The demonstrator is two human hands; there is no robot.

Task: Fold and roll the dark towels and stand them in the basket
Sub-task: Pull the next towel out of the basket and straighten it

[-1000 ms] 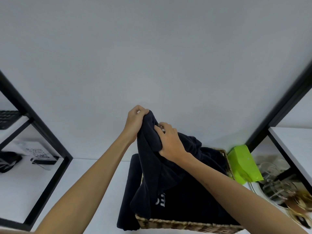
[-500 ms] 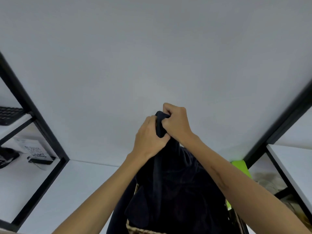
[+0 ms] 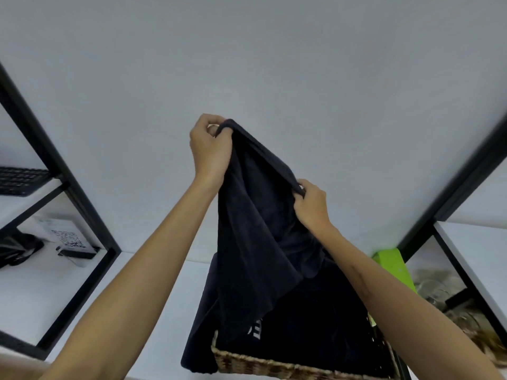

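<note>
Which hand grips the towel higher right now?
The left hand: it pinches the towel at its top corner, while the right hand grips the edge lower down, above the basket.

left hand [image 3: 210, 149] | right hand [image 3: 311, 205] | both pinch dark towel [image 3: 255, 229] above basket [image 3: 247, 363]

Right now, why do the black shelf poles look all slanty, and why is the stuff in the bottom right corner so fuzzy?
In the head view, the wide-angle lens bends the edges, so the shelf frame leans inward; the glassware at lower right is smeared, probably by motion and edge softness; the dark towel, pinched by left hand and right hand, is lit evenly, showing little texture.
</note>
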